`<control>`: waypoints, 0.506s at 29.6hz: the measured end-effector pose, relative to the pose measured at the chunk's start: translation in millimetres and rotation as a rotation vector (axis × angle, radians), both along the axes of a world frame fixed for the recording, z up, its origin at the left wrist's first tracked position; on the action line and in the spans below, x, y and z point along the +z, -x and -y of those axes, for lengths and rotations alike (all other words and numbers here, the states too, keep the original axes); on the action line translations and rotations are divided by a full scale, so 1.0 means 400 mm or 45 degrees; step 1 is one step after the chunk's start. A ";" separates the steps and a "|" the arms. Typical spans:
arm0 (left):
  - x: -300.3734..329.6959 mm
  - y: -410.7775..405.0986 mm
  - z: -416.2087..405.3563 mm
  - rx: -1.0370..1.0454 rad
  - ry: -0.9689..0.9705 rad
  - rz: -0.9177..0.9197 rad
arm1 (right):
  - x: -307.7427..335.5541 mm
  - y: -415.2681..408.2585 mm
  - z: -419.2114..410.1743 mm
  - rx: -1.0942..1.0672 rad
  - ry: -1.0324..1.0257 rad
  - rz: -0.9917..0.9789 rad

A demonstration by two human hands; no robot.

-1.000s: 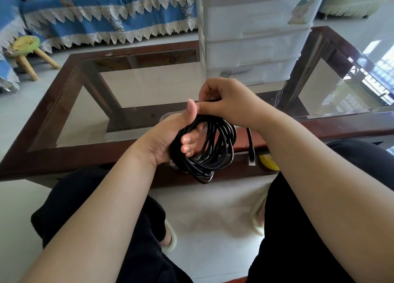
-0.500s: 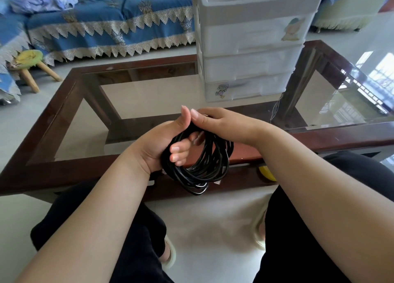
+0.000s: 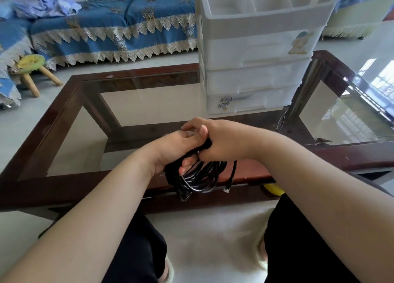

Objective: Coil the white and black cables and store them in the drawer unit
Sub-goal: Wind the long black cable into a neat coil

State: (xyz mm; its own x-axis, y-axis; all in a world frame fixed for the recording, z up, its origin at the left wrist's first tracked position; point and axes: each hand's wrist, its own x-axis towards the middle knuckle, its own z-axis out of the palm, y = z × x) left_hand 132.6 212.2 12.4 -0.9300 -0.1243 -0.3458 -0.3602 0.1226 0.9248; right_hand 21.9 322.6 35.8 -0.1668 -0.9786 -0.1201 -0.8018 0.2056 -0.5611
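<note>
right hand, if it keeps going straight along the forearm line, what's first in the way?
The right hand points leftward across the body and already touches the left hand over the black cable coil. Going straight on, it would likely press into the left hand first; depth is not clear.

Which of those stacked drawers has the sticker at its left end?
The bottom drawer of the drawer unit; the top drawer has its sticker at the right.

Bare forearms (image 3: 319,176), black trousers (image 3: 298,250), pale slippers (image 3: 261,259).
</note>
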 end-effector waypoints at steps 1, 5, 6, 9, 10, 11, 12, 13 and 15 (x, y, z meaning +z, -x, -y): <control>-0.008 0.000 0.002 -0.044 0.012 -0.018 | -0.006 0.001 -0.002 -0.001 0.000 -0.063; -0.028 0.017 0.002 -0.169 0.107 -0.045 | -0.034 0.019 0.002 0.025 -0.083 -0.230; -0.027 0.024 0.000 -0.184 0.108 -0.043 | -0.042 0.021 0.007 0.020 -0.108 -0.231; -0.029 0.038 0.001 -0.173 0.122 -0.017 | -0.055 0.025 0.019 -0.008 -0.135 -0.239; -0.030 0.041 0.001 -0.166 0.134 -0.007 | -0.056 0.028 0.021 -0.006 -0.123 -0.266; -0.033 0.043 0.004 -0.150 0.145 0.002 | -0.055 0.031 0.024 0.001 -0.107 -0.303; -0.030 0.046 0.004 -0.131 0.164 0.007 | -0.054 0.033 0.026 0.005 -0.092 -0.342; -0.029 0.050 0.003 -0.097 0.179 0.005 | -0.054 0.037 0.027 0.001 -0.081 -0.371; -0.028 0.059 0.005 -0.014 0.254 -0.013 | -0.054 0.047 0.031 -0.032 -0.086 -0.406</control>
State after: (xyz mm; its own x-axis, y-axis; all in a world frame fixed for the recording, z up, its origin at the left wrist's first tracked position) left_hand 109.0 210.2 1.1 -0.9349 -0.1794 -0.3062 -0.3490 0.3075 0.8852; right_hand 3.3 310.2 14.4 -0.2302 -0.9654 -0.1227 -0.9293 0.2555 -0.2665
